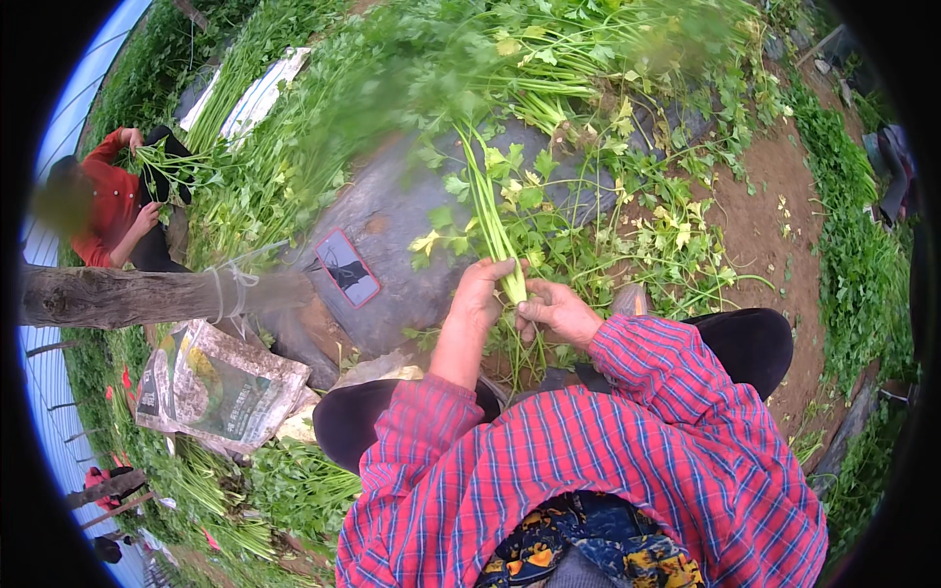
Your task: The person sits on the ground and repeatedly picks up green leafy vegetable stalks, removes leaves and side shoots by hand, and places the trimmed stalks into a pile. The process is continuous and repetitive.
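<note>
A bunch of celery (492, 211) with pale green stalks and leafy tops points away from me. My left hand (478, 294) is closed round the stalks near their base. At the base end, my right hand (559, 312) pinches with thumb and fingers touching the celery; whether a loose piece is between them is hidden. Below the hands hang thin green stems (524, 361). Yellowing leaves and trimmed stalks (676, 235) lie on the ground to the right of the bunch. Beyond it rests a pile of cut celery (554, 93).
A phone with a red edge (347, 268) lies on dark plastic sheeting (392, 211). At left are a wooden post (147, 297) with string tied round it and a printed sack (221, 387). A person in a red top (103, 201) holds celery farther left. Bare soil (774, 216) shows at right.
</note>
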{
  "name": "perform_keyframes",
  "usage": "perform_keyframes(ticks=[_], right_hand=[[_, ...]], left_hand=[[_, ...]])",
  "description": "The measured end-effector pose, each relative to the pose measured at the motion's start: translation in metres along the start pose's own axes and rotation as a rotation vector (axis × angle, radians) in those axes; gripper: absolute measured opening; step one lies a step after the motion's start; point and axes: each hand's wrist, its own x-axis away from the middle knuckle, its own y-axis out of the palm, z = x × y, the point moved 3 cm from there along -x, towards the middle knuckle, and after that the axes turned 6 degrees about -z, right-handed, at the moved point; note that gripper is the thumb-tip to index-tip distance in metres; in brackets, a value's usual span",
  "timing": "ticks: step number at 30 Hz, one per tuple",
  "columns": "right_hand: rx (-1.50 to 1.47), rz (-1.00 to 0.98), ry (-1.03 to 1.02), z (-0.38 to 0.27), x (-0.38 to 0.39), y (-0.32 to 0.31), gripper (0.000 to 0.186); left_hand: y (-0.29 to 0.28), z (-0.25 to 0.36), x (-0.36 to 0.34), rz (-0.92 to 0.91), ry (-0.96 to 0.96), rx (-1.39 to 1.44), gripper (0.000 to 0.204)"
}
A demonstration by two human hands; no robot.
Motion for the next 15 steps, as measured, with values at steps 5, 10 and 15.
perform_keyframes(ticks=[5,10,15], right_hand=[[0.891,-0.08,0.169,0.026,0.0,-0.025,0.022],[1.388,-0.095,0.332,0.022,-0.024,-0.038,0.042],[-0.417,-0.174,0.014,-0.03,-0.096,0.012,0.084]], left_hand=[[0.01,0.022,0.022,0.077,0.02,-0.062,0.019],[0.026,0.071,0.103,0.119,0.183,-0.258,0.015],[0.041,0.082,0.249,0.323,0.166,-1.212,0.026]])
